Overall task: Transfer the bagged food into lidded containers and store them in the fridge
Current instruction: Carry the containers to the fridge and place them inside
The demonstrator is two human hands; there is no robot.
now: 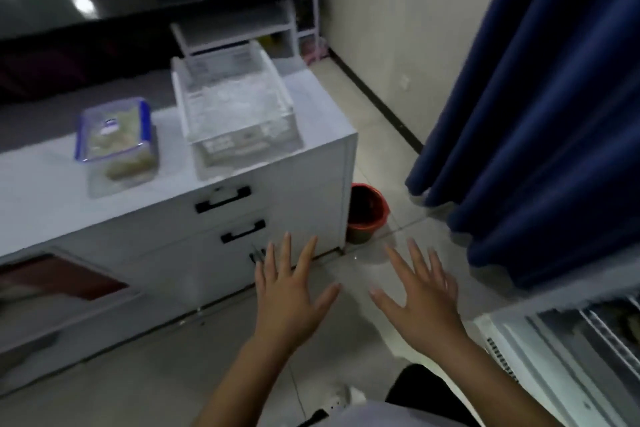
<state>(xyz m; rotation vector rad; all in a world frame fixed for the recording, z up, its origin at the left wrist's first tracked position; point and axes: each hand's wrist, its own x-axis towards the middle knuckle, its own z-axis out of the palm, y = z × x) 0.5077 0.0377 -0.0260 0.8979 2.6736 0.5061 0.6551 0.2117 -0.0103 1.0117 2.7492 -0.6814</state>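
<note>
two hands hang over the floor, and neither grip holds anything: the left hand (pixel 292 291) and the right hand (pixel 417 291) are both spread wide, palms down, fingers fanned, well below the level of the counter (pixel 45 191). that flat, empty pose reads as a pause between steps, not a reach; nothing is near enough to either palm to be taken.

out from the hands, up and to the left, the lidded container (pixel 116 146) sits on the white counter top. its lid, clear with blue clips along the edges, looks shut over a pale, lumpy filling, which i take to be the food, though the blur keeps me from saying what it is. it stands upright on its base, and its long axis runs away from the person, its near short end facing the counter's front edge. just beside it, apart and not touching, stands a clear plastic drawer unit (pixel 235 111), also lying lengthwise away from the person.

down at the right, the fridge (pixel 568 354) shows a lit interior with wire shelves, so its door seems open. that would explain the layout: container filled and closed on the counter, fridge ready. my guess is that the next move is to lift the container with both hands by its long sides and carry it level across to the fridge.

an orange bucket (pixel 369 213) stands on the floor by the counter's corner, next to a dark blue curtain (pixel 554 114).
</note>
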